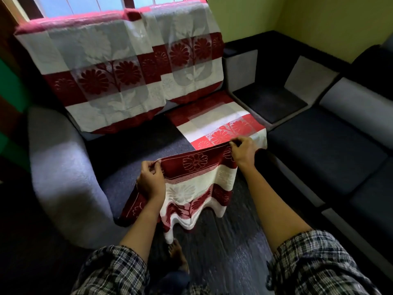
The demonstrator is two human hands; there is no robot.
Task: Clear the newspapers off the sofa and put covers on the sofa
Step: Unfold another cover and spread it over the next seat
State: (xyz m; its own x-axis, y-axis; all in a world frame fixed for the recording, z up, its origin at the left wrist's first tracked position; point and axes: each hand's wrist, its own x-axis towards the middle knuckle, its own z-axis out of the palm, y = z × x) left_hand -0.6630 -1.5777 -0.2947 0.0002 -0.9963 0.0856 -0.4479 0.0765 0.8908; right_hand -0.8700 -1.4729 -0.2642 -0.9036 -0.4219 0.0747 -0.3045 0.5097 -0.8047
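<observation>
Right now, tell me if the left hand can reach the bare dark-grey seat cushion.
Probably yes: nothing lies between left hand and dark-grey seat cushion, though that hand grips the maroon-and-cream cover.

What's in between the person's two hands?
In the head view, the flowered red-and-white cover stretches between them: the left hand pinches one top corner, the right hand the other.

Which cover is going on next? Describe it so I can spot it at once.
Find the grey sofa under the window. In front of its bare left seat hangs a red-and-cream floral cover. Unlike the three laid covers on the sofa, it is held up, left hand and right hand pinching its top edge.
</observation>
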